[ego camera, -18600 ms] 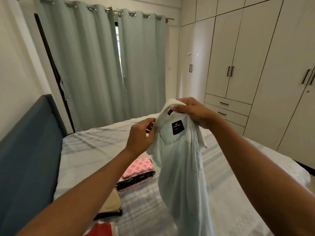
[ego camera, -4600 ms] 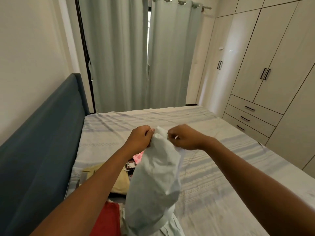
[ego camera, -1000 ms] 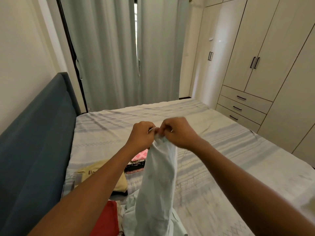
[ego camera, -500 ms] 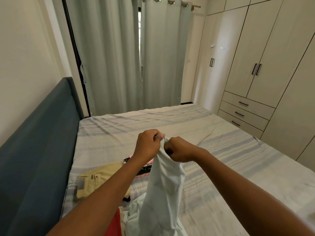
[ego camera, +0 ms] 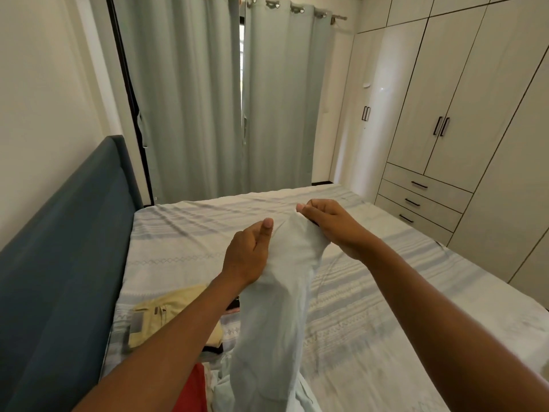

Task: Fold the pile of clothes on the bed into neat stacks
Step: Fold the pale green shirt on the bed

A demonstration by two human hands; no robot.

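- While both hands hold it up, the pale shirt (ego camera: 276, 322) hangs as a long, bunched column, its lower end trailing out of view at the bottom edge.
- At the shirt's top corner the right hand (ego camera: 332, 224) pinches the fabric: the fingers are curled down over the edge and the thumb closes against them, so the cloth peaks right at the fingertips.
- Just left of that peak, the left hand (ego camera: 248, 257) grips the shirt's side — its thumb lies straight up along the front of the cloth, while its fingers are tucked behind the fabric and hidden.
- Between the two hands the top edge sags in a short slack span.
- Under the shirt lies the striped bed (ego camera: 386, 307).
- Left of the shirt, folded tan trousers (ego camera: 166, 316) lie flat on the sheet.
- Beside the shirt's lower left, a red cloth (ego camera: 193, 394) shows — partly covered by the left forearm.
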